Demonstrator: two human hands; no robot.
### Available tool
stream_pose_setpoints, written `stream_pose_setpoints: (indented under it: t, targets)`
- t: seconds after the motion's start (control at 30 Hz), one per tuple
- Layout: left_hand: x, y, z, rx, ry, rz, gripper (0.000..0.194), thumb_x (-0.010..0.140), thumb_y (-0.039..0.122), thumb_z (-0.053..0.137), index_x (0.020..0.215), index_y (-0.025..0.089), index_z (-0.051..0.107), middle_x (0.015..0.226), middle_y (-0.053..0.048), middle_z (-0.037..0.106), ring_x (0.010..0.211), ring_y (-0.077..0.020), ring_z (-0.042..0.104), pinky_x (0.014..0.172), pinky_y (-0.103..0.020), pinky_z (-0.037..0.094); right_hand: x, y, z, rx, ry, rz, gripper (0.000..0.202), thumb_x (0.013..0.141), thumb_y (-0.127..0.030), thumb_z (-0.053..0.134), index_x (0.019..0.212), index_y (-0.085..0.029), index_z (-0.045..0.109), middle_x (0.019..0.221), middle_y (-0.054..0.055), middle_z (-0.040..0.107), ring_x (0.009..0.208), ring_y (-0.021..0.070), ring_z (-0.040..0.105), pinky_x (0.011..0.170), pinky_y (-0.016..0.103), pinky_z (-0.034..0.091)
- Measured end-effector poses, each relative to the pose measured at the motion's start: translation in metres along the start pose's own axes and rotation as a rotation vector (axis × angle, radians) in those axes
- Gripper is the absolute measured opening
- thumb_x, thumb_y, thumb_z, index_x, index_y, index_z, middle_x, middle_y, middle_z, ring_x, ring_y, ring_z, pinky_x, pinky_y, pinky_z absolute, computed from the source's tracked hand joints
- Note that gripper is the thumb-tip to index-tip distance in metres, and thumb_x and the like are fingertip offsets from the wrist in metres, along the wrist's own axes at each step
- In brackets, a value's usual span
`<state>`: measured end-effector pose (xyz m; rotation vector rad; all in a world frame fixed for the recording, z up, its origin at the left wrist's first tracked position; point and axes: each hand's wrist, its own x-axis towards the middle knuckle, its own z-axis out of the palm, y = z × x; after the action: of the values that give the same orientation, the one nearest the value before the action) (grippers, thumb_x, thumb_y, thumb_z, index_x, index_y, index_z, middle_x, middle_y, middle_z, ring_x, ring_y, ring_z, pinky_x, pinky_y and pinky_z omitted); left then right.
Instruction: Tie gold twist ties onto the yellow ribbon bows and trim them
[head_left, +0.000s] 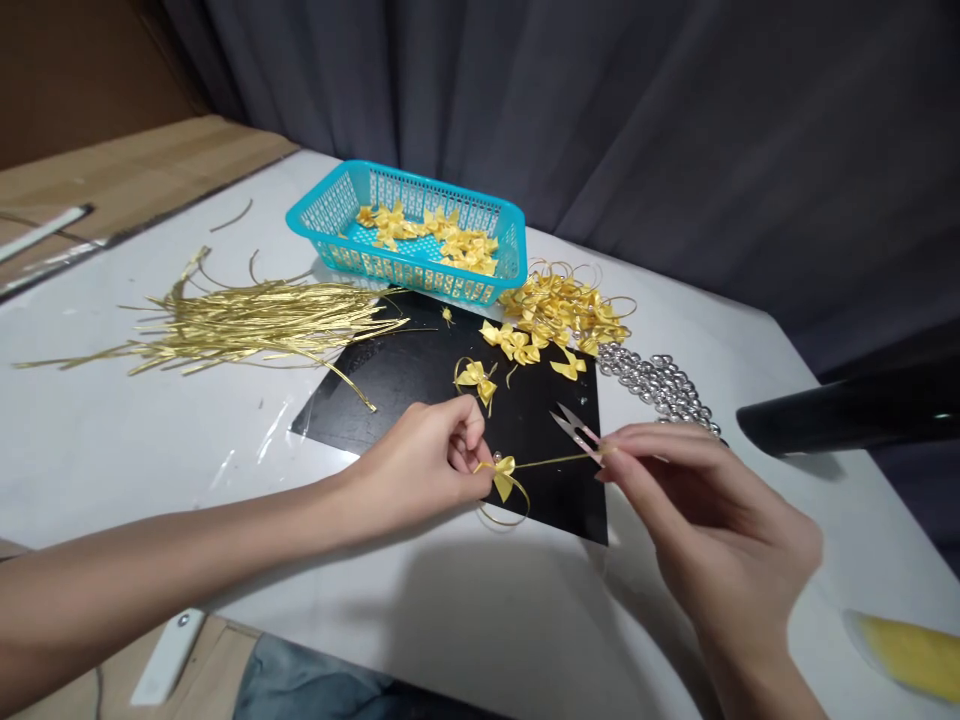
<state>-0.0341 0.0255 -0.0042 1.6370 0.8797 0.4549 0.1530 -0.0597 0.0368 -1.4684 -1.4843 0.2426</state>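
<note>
Right fingers point(641, 485) hold gold cord point(551, 461) (snips point(577, 421) too).

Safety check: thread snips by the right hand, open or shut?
Open: the thread snips show two blades spread, tips apart, black mat between them.

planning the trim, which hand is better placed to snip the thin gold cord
Probably the right hand, which holds the pink-handled metal snips near the cord; the left hand holds the yellow ribbon bow.
</note>
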Motion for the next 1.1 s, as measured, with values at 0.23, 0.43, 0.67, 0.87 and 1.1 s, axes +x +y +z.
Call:
stream_pose_setpoints:
  t: [0.23, 0.43, 0.67, 0.87, 1.1]
  targets:
    - [0.000, 0.001, 0.000, -0.117, 0.057, 0.070, 0.027, 0.073, 0.011, 0.060, 0.069, 0.021, 0.035, 0.077, 0.001, 0.068, 0.074, -0.0147, 0.064, 0.063, -0.024, 0.047, -0.010, 0.002, 0.012, 0.242, -0.309, -0.189, 0.031, 0.078, 0.005, 0.064, 0.095, -0.021, 0.067, 0.086, 0.002, 0.071, 0.079, 0.0172, 0.065, 0.073, 0.033, 0.052]
    - [0.000, 0.001, 0.000, -0.229, 0.094, 0.091, 0.031, 0.078, 0.013, 0.060, 0.068, 0.021, 0.032, 0.079, 0.000, 0.067, 0.070, -0.0110, 0.059, 0.061, -0.022, 0.045, -0.009, 0.005, 0.022, -0.011, -0.290, -0.260, 0.020, 0.079, -0.001, 0.067, 0.088, -0.018, 0.069, 0.086, 0.005, 0.068, 0.079, 0.0161, 0.063, 0.071, 0.031, 0.050]
    - [0.003, 0.007, -0.003, -0.323, 0.152, 0.113, 0.036, 0.079, 0.018, 0.065, 0.066, 0.020, 0.031, 0.080, -0.002, 0.067, 0.069, -0.0091, 0.057, 0.064, -0.021, 0.047, -0.008, 0.011, 0.019, 0.058, -0.203, 0.117, 0.015, 0.088, -0.016, 0.058, 0.100, -0.024, 0.062, 0.093, 0.003, 0.060, 0.069, 0.0117, 0.056, 0.060, 0.024, 0.047]
    - [-0.001, 0.015, -0.005, -0.402, 0.157, 0.119, 0.039, 0.080, 0.016, 0.066, 0.064, 0.019, 0.030, 0.081, -0.001, 0.067, 0.074, -0.0102, 0.061, 0.067, -0.022, 0.048, -0.012, 0.016, 0.025, 0.437, -0.511, 0.551, 0.032, 0.083, -0.024, 0.059, 0.115, -0.023, 0.051, 0.073, -0.003, 0.055, 0.051, 0.0087, 0.046, 0.045, 0.020, 0.038]
    - [0.002, 0.018, -0.008, -0.549, 0.190, 0.057, 0.042, 0.076, 0.016, 0.070, 0.062, 0.018, 0.031, 0.078, 0.002, 0.068, 0.069, -0.0057, 0.060, 0.065, -0.016, 0.047, -0.014, 0.007, 0.027, 0.163, -0.676, 0.374, 0.011, 0.086, -0.022, 0.061, 0.080, -0.021, 0.071, 0.079, 0.001, 0.066, 0.065, 0.0118, 0.055, 0.059, 0.024, 0.042]
